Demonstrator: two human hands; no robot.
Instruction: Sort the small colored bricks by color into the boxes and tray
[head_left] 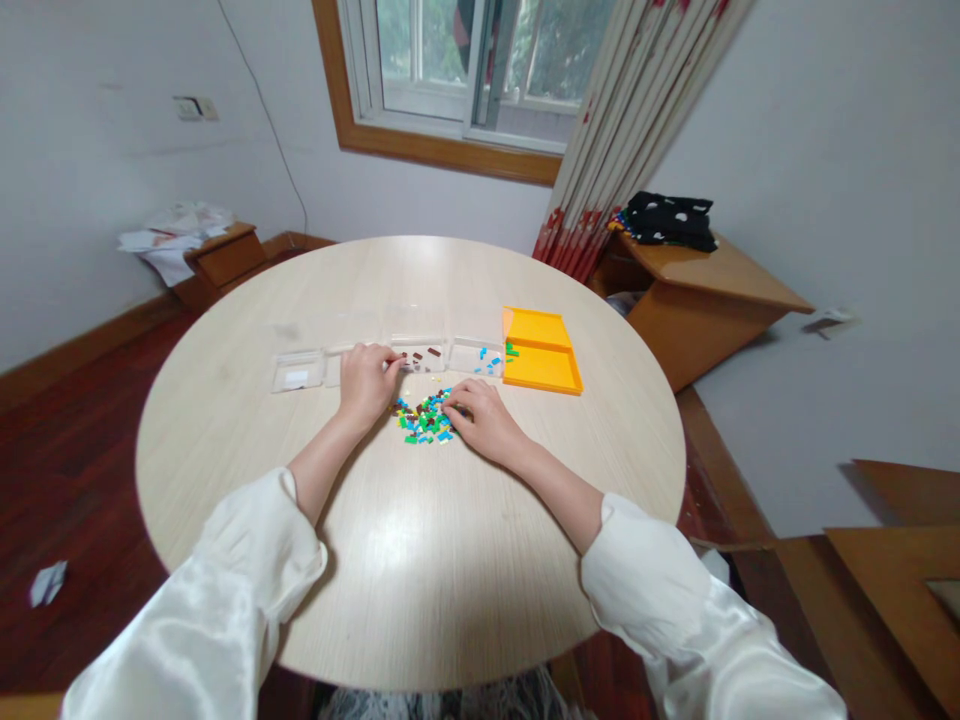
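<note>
A heap of small plastic building bricks (424,420) in green, blue, brown, yellow and white lies mid-table. My left hand (365,382) reaches past it to the left edge of a clear box (429,367) with several brown bricks inside. Its thumb and forefinger are pinched at what looks like a small brown brick. At the heap's right side, my right hand (480,418) has its fingertips closed together among the bricks; whatever they grip is too small to make out. A clear box with blue bricks (466,368) stands just beyond it.
An orange box (544,370) lies open at the row's right end, with green bricks near its left side. Another clear box (298,384) with a white piece inside stands at the left end. The round table (420,560) has a curved edge. A side cabinet (697,280) stands behind right.
</note>
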